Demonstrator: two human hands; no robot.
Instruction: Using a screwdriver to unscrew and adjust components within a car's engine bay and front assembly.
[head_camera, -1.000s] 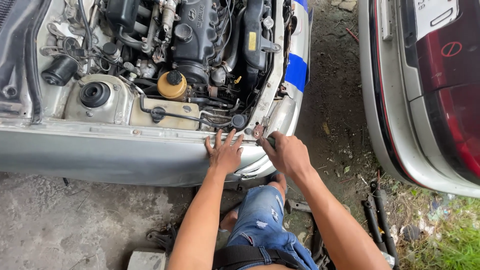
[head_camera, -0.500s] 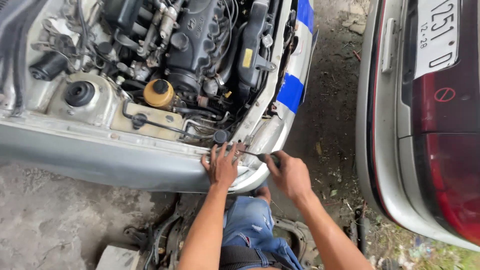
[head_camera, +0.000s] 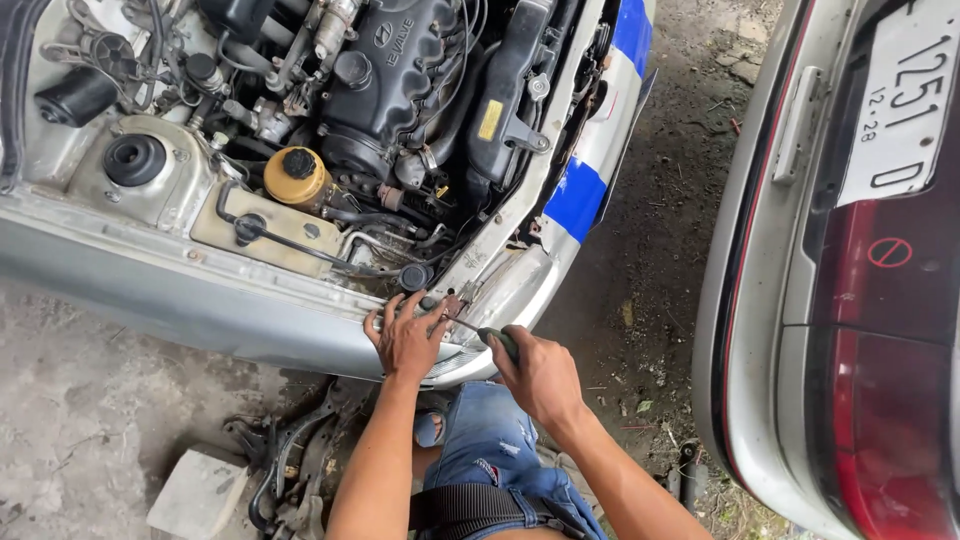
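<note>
From the head camera I look down on an open engine bay, and my left hand (head_camera: 408, 338) lies flat with spread fingers on the front corner of the silver car (head_camera: 200, 300), pressing the top edge of the fender beside the headlight (head_camera: 505, 290); it grips nothing. My right hand (head_camera: 540, 375) is wrapped around the dark green handle of a screwdriver (head_camera: 497, 338), whose thin shaft runs left to a small bracket (head_camera: 452, 304) on that same corner, just above my left fingertips. Compared with a second ago, both hands sit at the same corner, but the right one has pulled back a little and the tool's handle now shows plainly in its fist, with the tip set at the bracket, so I judge the fastener there is being worked. A yellow fluid cap (head_camera: 297, 172) stands well apart, deeper in the bay. A second car's red tail light (head_camera: 880, 400) fills the right edge. Loose metal parts (head_camera: 285, 455) lie on the ground below the bumper, beside my knee.
</note>
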